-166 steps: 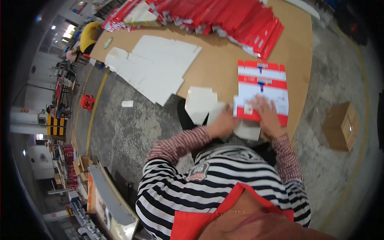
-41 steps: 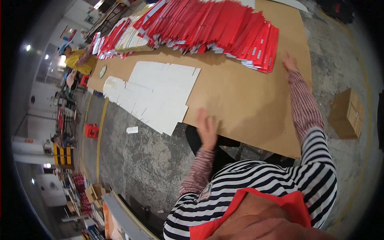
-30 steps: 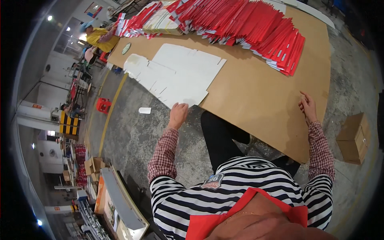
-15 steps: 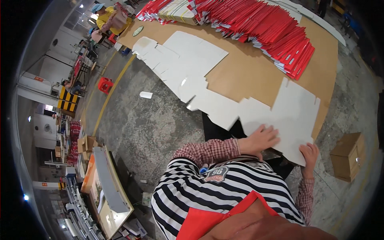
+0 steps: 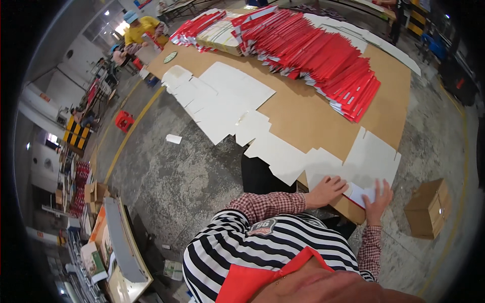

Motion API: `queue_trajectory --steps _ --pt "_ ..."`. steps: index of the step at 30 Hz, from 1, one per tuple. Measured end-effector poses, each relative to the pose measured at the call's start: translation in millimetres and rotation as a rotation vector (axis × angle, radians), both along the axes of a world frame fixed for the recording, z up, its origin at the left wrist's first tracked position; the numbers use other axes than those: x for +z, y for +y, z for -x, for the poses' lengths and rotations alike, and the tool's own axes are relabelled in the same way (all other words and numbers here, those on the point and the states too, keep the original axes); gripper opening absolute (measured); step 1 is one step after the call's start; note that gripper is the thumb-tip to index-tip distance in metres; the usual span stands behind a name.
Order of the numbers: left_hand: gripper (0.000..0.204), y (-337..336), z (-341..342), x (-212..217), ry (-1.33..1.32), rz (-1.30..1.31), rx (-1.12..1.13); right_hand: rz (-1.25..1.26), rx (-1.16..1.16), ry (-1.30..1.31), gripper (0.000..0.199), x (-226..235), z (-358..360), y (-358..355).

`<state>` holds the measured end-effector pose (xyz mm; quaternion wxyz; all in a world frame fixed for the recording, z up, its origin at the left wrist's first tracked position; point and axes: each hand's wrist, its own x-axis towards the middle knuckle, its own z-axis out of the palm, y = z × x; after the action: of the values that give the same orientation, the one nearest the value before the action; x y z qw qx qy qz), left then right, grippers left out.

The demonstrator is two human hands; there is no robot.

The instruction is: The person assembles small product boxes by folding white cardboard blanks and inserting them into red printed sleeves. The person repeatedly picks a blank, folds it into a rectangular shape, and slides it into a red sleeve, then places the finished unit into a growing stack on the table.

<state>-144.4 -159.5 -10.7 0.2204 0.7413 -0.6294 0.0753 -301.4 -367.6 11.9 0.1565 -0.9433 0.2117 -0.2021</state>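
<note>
A flat white die-cut cardboard blank (image 5: 371, 155) lies along the near edge of the table. At its near end, a narrow flap (image 5: 357, 195) is turned up onto the blank, with a thin red line along its edge. My left hand (image 5: 327, 192) lies at the left end of this flap, its fingers stretched out flat. Over the flap's right end rests my right hand (image 5: 378, 201), fingers spread and thumb apart, pressing on the card. A second white blank (image 5: 230, 91) lies further left, close to the first one.
A long fanned row of red folded cartons (image 5: 323, 58) covers the table's far side, next to a strapped pale bundle (image 5: 220, 36). Brown board (image 5: 303, 116) covers the tabletop. A cardboard box (image 5: 428, 208) stands on the floor at right. A person in yellow (image 5: 141, 31) is far left.
The blank's near end, flat and overhanging the table edge before, now shows a turned-up flap. My left hand has moved down toward it, and my right hand has shifted left onto it.
</note>
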Motion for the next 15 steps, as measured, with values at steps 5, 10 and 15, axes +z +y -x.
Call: queue_trajectory --steps 5,10,15 --pt "0.064 56.9 -27.1 16.8 -0.035 -0.12 -0.097 -0.002 0.402 0.127 0.056 -6.8 -14.2 30.7" --pt "0.049 58.7 -91.9 8.7 0.513 -0.183 0.286 -0.134 0.381 0.15 0.051 -9.8 -18.4 26.5" --pt "0.056 34.9 -59.1 -24.7 -0.112 -0.141 0.176 -0.041 0.389 0.205 0.054 -6.9 -20.5 27.8"
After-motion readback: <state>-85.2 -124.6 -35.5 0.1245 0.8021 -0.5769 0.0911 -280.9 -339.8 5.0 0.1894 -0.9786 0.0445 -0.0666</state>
